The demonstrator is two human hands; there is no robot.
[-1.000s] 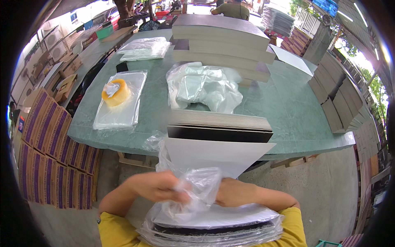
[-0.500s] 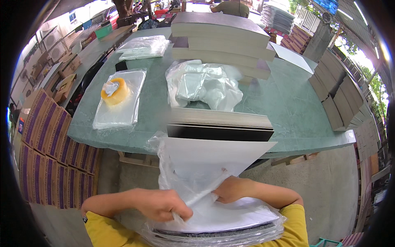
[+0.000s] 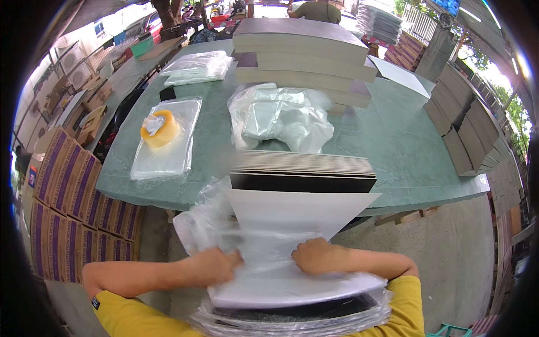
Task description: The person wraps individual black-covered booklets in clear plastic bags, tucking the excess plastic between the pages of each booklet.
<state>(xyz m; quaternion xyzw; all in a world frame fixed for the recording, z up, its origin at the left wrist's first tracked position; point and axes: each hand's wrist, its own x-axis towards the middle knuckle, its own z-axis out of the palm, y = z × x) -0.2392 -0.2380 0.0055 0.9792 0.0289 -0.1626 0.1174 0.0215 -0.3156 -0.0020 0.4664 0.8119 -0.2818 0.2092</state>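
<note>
A white board (image 3: pixel 303 210) slants from the table edge down toward my lap, with clear plastic film (image 3: pixel 205 216) over its lower part and bunched out to its left. My left hand (image 3: pixel 216 265) is curled closed at the film's lower left, smeared by motion. On the right, my right hand (image 3: pixel 314 256) has its fingers bent in and pinches the film against the board. Below both hands, more boards in clear plastic bags (image 3: pixel 303 326) lie stacked against me. Behind the white board, a stack of boards with a black face (image 3: pixel 303 182) sits at the table's near edge.
On the green table (image 3: pixel 404 151) lie crumpled plastic bags (image 3: pixel 281 118), a yellow tape roll (image 3: pixel 159 129) on flat clear bags (image 3: pixel 191 115), and tall board stacks (image 3: pixel 297 48). More boards (image 3: pixel 460 123) stand at the right. Cartons (image 3: pixel 73 185) are piled at the left.
My left hand has moved up and left, and the film now billows out farther left of the white board. My right hand has risen slightly.
</note>
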